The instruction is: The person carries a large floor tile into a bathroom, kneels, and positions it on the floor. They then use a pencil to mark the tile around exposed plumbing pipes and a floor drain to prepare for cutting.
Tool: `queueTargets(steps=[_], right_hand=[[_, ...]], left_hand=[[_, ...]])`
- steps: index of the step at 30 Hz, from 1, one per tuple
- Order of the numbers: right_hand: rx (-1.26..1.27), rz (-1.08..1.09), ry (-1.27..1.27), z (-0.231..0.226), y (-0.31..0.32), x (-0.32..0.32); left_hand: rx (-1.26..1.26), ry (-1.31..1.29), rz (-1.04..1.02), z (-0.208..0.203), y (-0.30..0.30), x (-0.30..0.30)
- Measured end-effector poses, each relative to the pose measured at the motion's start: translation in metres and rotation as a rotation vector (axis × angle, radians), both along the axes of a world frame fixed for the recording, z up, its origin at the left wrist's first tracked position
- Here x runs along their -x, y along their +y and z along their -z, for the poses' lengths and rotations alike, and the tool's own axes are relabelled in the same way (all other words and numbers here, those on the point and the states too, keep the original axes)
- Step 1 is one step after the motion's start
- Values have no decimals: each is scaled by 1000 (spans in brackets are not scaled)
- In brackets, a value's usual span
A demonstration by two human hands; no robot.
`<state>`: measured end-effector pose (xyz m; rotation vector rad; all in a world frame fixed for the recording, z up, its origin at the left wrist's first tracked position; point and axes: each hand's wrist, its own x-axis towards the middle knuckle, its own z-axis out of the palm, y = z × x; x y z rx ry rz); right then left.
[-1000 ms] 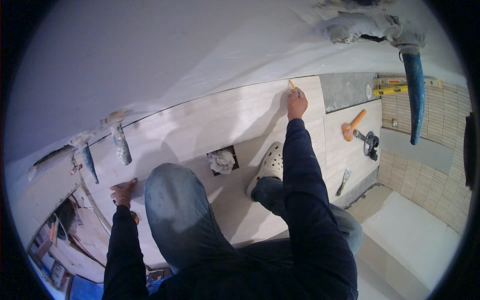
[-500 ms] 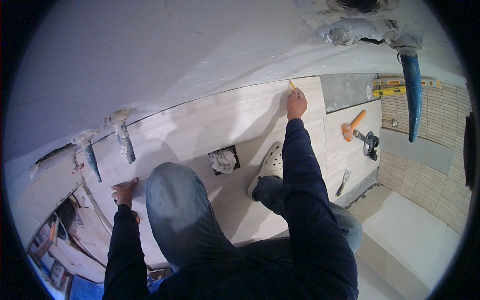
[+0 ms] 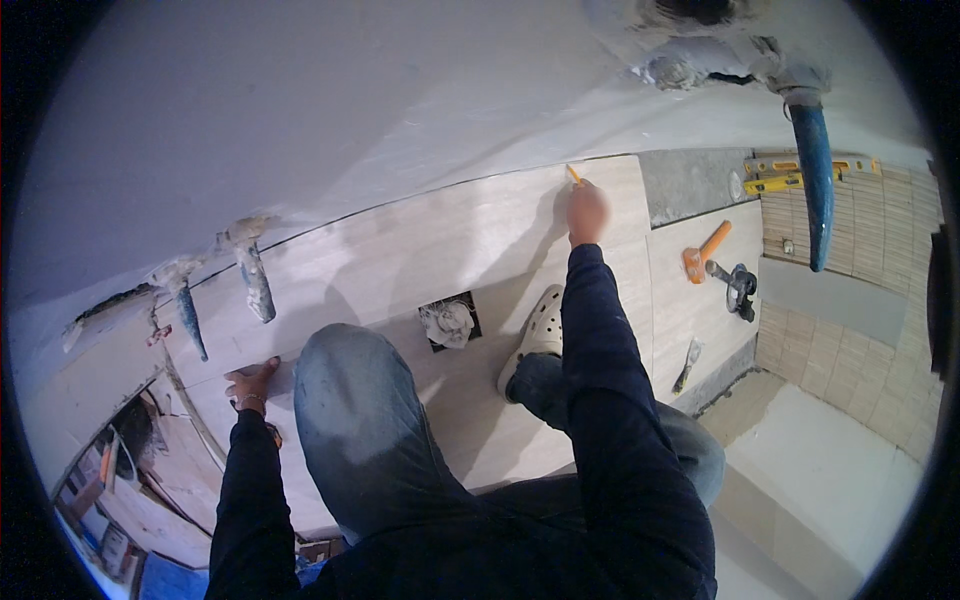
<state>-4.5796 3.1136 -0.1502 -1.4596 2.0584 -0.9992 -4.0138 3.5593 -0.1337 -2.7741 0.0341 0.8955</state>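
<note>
My right hand [image 3: 588, 212] is closed on a yellow pencil [image 3: 574, 175], its tip close to the far edge of a long pale floor tile [image 3: 470, 225], beside the wall. The hand is somewhat blurred. Over on the left, my left hand [image 3: 252, 386] leans on the pale tiling near a joint line, fingers apart and holding nothing. Between my knee and my cream clog [image 3: 541, 325], crumpled white material [image 3: 447, 322] fills a dark square opening in the tiles.
Right of the tile lie an orange mallet [image 3: 708, 252], a black suction-cup lifter [image 3: 740, 290] and a scraper [image 3: 688, 364]. A yellow spirit level [image 3: 775, 184] rests by the wall. Blue pipes [image 3: 815, 190] jut from the wall at right and left. Bare grey floor [image 3: 690, 185] shows beyond the tile.
My right hand and the pencil have shifted slightly left along the tile's far edge. My left hand stays in place.
</note>
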Motion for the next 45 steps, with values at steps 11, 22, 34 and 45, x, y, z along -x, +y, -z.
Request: queueTargets(steps=[11,22,34,45], right_hand=[[-6,78,-401,-53,78,-101],[-552,-546,-301,-197,102,-154],[-389,-862,250,-257,153,-205],[-320,-1107,447,-308,130,-179]], left_hand=[[-75,158,112,-17,-2,3],[1105,371,401,-91,-129,160],[1188,1253,-639,-159,-240,251],[1333,1048,-836,-19,-147,148]])
